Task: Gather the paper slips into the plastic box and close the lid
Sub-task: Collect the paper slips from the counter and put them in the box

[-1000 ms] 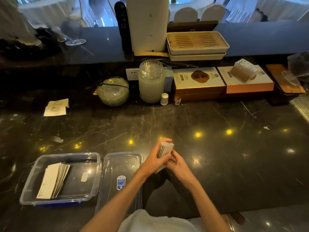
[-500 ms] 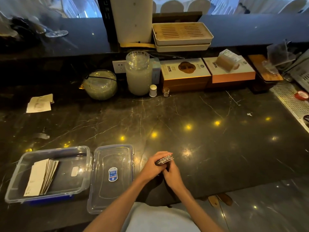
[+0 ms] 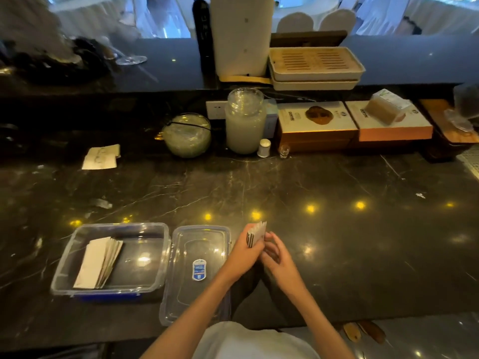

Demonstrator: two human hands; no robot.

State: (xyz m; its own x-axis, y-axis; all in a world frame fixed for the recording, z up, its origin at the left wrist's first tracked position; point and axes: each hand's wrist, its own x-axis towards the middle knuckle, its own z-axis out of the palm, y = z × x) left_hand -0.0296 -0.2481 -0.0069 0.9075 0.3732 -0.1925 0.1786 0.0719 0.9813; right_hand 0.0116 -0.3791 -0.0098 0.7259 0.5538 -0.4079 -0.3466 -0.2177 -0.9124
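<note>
My left hand grips a small stack of paper slips held upright above the dark marble counter. My right hand is curled against the lower right side of the same stack. To the left, the clear plastic box stands open with a fanned bundle of slips lying in its left half. Its clear lid, with a blue sticker, lies flat between the box and my hands. More loose slips lie far back on the left.
Along the back stand a round glass bowl, a tall glass jar, a small white bottle, a tiny glass and two flat cartons. Stacked trays sit on the raised ledge. The counter's front edge runs just below my forearms.
The stack, tipped flat half a second ago, now stands upright again between both hands. The view has swung back leftward. Box and lid have not moved.
</note>
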